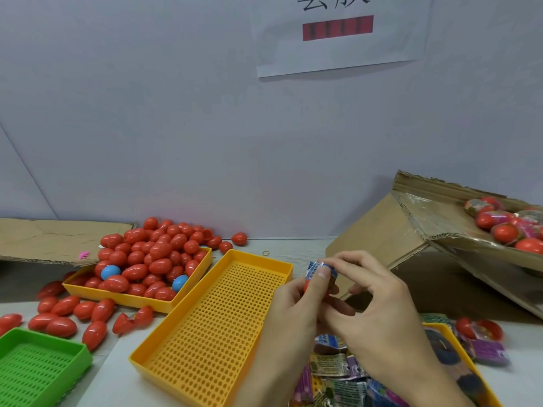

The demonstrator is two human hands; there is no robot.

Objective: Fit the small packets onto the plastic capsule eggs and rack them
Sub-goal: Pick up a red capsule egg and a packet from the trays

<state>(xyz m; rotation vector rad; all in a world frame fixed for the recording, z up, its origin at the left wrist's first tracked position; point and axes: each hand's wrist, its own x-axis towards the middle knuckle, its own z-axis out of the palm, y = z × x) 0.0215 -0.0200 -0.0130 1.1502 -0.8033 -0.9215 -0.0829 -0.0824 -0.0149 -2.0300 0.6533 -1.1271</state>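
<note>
Right now your left hand (296, 301) cups a red capsule egg (312, 284) from below with curled fingers, while your right hand (379, 312) pinches a blue printed packet (320, 268) over the egg's upper end, thumb and fingertips pressing the thin film down; the sleeve sits on the top part only, so I judge this fitting about half finished. Below your wrists lies a heap of loose packets (338, 374), crinkled glossy film in purple, blue and green, spilling over a yellow tray (458, 345) whose rim shows at the right; plenty of sleeves remain. Just left of your hands stands the perforated yellow rack (211, 324), hard moulded plastic with a grid of small holes and a raised rim; nothing lies in it, so no egg is racked there yet. At the near left corner a green slotted tray (38, 365) shows the same stiff plastic. Farther back, a second yellow tray (138, 299) is piled with bare red eggs (150, 257), smooth, shiny and oval, with two blue eggs (110, 272) among them; more red ones lie scattered on the pale tabletop (293, 248) around it, one split into halves. At the far right a tilted cardboard box (382, 230), rough corrugated board with clear tape, holds sleeved eggs (505, 227), which look like finished pieces; judged by the bare pile, most of the work is left.
</note>
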